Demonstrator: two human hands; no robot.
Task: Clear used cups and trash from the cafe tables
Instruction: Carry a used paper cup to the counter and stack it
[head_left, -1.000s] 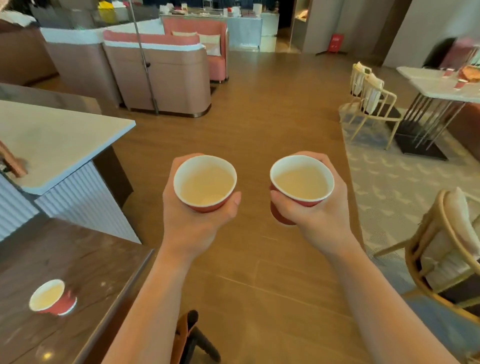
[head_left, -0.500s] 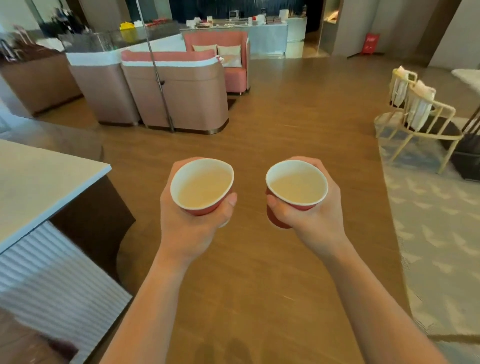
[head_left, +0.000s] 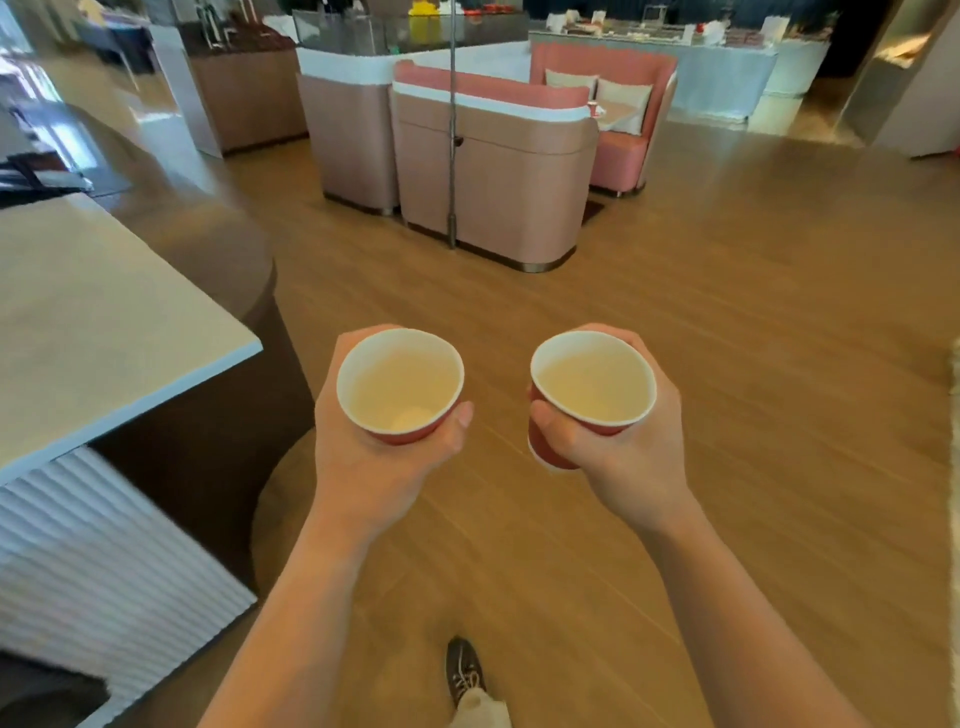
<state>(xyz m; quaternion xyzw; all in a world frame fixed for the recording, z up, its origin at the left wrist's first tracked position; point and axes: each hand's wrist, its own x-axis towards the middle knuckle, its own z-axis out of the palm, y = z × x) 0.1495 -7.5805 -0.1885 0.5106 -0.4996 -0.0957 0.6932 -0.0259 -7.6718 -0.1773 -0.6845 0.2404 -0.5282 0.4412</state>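
I carry two red paper cups with white rims and pale insides, held upright over the wooden floor. My left hand (head_left: 379, 467) wraps around the left red cup (head_left: 400, 384) from below, thumb on its right side. My right hand (head_left: 618, 457) grips the right red cup (head_left: 592, 384), fingers across its red wall. Both cups look empty inside. The two cups are apart, side by side at chest height.
A white-topped counter (head_left: 104, 332) with a ribbed white side stands close on my left. Pink and tan booth seats (head_left: 493, 171) and a thin metal pole (head_left: 453, 130) stand ahead. A service counter (head_left: 727, 67) runs along the back. My shoe (head_left: 462, 670) shows below.
The view has swung left and moved forward: the chairs, rug and dark table with a third cup have left view, the booths are nearer. Both hands keep their cups.
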